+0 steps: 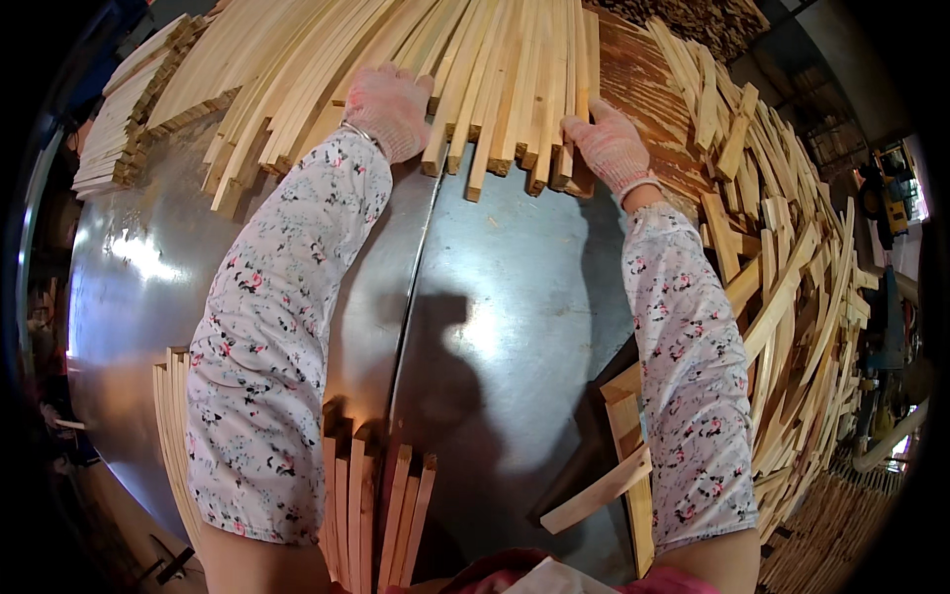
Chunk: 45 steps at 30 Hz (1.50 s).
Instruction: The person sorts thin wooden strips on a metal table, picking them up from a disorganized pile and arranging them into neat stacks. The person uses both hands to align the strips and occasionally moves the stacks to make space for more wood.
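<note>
Pale wooden strips [505,89] lie side by side at the far middle of the metal table, their near ends uneven. My left hand [391,109], in a pinkish knit glove, rests on the strips at the left of this group, its fingers partly foreshortened. At the group's right edge, my right hand [609,147], gloved alike, touches the outer strips with its thumb apart from its fingers. Neither hand is wrapped round a strip. Floral sleeves cover both forearms.
More strips [307,89] fan out at the far left beside a stacked pile [139,109]. A jumbled heap of wood pieces [782,267] fills the right side. Upright strips [366,505] stand at the near edge of the metal table [495,287]. A loose piece [599,490] lies near my right forearm.
</note>
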Available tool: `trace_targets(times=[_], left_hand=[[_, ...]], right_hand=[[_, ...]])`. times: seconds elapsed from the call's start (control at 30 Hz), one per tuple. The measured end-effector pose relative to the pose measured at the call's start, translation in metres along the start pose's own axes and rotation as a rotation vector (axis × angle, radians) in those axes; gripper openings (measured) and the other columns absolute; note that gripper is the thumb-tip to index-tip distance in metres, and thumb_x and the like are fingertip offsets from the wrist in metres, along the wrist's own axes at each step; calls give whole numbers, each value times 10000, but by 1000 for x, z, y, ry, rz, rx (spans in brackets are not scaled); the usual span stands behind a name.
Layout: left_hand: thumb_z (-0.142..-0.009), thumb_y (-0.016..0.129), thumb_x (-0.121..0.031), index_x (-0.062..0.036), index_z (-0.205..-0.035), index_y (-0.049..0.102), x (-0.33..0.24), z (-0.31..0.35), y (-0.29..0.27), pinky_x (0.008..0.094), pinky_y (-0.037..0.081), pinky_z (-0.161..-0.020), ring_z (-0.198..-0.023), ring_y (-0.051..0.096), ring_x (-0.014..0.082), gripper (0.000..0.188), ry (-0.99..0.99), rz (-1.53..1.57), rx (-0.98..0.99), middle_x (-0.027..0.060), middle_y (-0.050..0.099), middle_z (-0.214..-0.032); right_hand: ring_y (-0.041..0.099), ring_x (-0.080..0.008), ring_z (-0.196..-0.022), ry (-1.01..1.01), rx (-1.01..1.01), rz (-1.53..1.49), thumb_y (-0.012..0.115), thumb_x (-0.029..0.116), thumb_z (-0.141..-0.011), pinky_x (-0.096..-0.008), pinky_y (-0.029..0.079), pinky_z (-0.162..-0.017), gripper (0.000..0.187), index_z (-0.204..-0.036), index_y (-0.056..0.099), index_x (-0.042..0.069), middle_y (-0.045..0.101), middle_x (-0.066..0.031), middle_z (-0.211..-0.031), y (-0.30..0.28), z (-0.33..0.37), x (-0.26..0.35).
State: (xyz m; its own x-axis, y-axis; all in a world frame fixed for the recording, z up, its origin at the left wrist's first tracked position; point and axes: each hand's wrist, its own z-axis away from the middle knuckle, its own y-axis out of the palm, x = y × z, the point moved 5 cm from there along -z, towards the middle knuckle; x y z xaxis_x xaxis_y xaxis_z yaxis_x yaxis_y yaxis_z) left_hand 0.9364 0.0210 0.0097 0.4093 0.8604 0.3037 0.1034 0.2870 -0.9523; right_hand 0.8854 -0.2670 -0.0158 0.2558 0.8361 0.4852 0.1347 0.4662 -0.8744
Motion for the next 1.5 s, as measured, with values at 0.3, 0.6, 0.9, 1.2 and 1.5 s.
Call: trace_targets(times=[0.3,0.6,0.9,1.2,1.5], left_hand=[[-1036,617,-321,-178,-1523,580,19,34,22,466,431,-1197,-1425,549,340,509,-14,487,-332,98,600,-1540],[-1019,648,-320,-198,-1490,580,52,29,29,475,489,-1143,-1371,600,313,491,-201,200,-264,68,595,-1497],[-1021,625,-223,-215,-1460,570,54,10,29,535,585,-996,-1273,674,369,442,-317,403,-77,103,676,-1368],[-1001,615,-194,-110,-1309,614,66,38,24,488,594,-876,-1129,709,339,319,-90,124,-253,143,689,-1190],[-987,662,-236,-101,-1306,615,57,40,43,470,599,-925,-1223,658,303,350,-127,71,-192,128,619,-1310]], right_hand=[[669,-412,-1291,-15,-105,-217,642,486,-984,-479,519,-1091,616,-1416,666,48,722,-245,-1351,14,8,6],[592,-481,-1353,-24,-138,29,489,484,-1040,-557,483,-1119,542,-1506,615,238,660,-242,-1464,20,18,27],[669,-476,-1250,17,-327,-241,641,433,-989,-493,511,-1072,708,-1551,506,24,711,-279,-1346,39,57,-28],[742,-363,-1124,317,-12,-313,671,359,-945,-414,558,-980,458,-1235,749,14,781,-244,-1103,15,31,-44],[601,-442,-1371,58,56,-111,580,611,-1019,-502,482,-1128,679,-1442,654,86,655,-298,-1432,17,25,-6]])
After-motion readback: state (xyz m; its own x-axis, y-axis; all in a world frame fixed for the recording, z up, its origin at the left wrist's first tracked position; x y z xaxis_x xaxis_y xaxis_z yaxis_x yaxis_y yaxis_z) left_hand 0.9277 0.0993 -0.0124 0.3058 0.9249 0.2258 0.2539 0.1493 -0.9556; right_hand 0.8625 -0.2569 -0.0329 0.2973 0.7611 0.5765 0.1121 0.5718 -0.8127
